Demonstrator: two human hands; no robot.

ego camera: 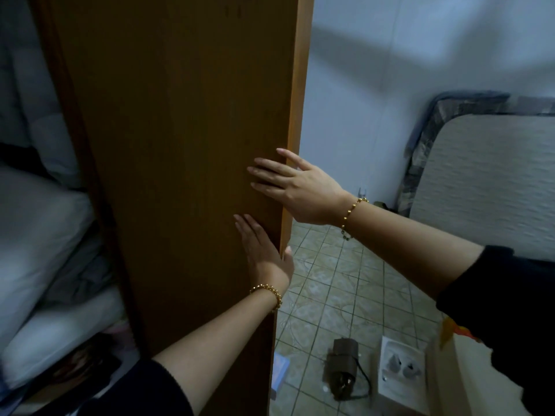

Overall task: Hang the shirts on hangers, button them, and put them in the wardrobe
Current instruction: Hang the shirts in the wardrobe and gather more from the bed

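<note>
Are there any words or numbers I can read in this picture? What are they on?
None: no word, number or sign can be read here.
The wardrobe door: plain brown wood, with no label.
The pale box at the foot of that door: too blurred to tell whether it bears print.
The white block lying further right: no writing shows on it.

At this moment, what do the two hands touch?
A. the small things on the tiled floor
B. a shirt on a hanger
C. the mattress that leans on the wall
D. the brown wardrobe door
D: the left hand and the right hand both lie with straight fingers flat on the wardrobe door, close to its free edge.
</note>
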